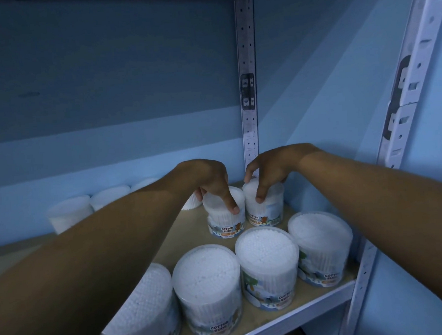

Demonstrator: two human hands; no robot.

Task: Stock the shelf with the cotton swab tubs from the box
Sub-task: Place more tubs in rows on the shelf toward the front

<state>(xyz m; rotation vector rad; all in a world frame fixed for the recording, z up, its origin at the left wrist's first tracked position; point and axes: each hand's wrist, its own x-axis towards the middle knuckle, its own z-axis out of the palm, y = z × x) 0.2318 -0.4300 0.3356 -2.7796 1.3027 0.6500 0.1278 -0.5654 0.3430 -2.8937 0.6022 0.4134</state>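
While both arms reach in, left hand (210, 181) grips left tub (224, 216), right hand (270, 171) grips right tub (265, 203)

Left hand (207, 178) grips tub (224, 216), right hand (272, 169) grips neighbouring tub (265, 206), both near shelf's (298, 311) back right corner; four tubs along front edge.

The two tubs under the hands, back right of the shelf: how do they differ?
The left-hand tub, gripped from above by the left hand, shows its COTTON BUDS label square to the camera and sits nearer the front. The right-hand tub, gripped by the right hand, sits nearer the corner post, its label turned partly away. Both stand upright on the shelf board, side by side, clear tubs packed with white swabs.
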